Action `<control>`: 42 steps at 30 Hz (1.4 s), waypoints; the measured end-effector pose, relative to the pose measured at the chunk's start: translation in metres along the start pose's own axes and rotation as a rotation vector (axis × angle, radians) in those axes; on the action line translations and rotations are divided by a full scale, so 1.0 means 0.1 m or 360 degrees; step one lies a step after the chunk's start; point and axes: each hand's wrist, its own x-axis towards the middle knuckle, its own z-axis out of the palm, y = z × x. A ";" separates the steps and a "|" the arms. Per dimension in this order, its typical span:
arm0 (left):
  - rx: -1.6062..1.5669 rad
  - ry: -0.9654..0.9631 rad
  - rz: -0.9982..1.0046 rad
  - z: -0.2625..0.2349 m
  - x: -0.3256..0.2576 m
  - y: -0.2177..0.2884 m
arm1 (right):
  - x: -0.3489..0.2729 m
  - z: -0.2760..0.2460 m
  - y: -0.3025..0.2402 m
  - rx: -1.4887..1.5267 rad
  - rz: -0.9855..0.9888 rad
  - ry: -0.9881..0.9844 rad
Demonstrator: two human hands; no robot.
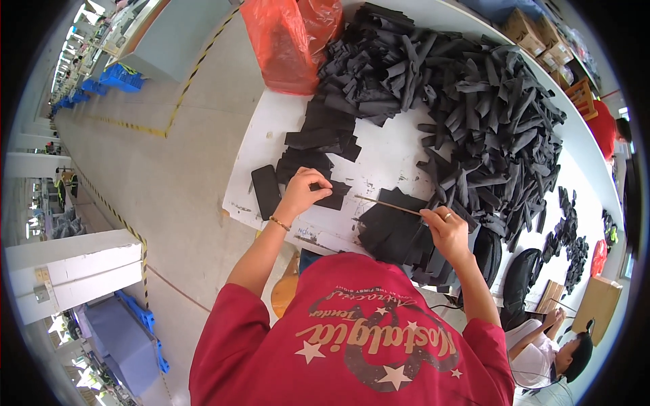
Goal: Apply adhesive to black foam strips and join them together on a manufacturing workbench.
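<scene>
My left hand (306, 192) is closed in a pinch, fingertips on a small black fabric piece (334, 198) at the near left of the white table (379, 159). A thin, straight stick (393, 205) is gripped at one end in my right hand (446, 232); its tip points left toward my other hand. Under the stick lies a fanned stack of black fabric pieces (389, 230). More flat black pieces (305, 161) lie in overlapping layers just beyond my left hand. A black phone-like slab (266, 192) rests beside my left wrist.
Large heaps of black fabric strips (484, 115) cover the far and right parts of the table. A red plastic bag (291, 47) sits at its far left corner. A person in white (542, 345) works at the lower right. A round wooden stool (285, 289) stands below the table's near edge.
</scene>
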 end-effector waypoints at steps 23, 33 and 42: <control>-0.2600 0.0870 -0.0670 0.99 -0.18 0.64 | 0.27 1.24 -1.06 0.0989 0.0684 0.0313; -0.2290 0.1191 -0.0811 0.68 0.05 0.52 | -0.23 0.97 -1.01 0.0908 0.0725 -0.0107; -0.2486 0.1290 -0.0704 0.48 0.10 0.23 | -0.80 -0.02 -0.95 0.0437 0.0490 -0.0347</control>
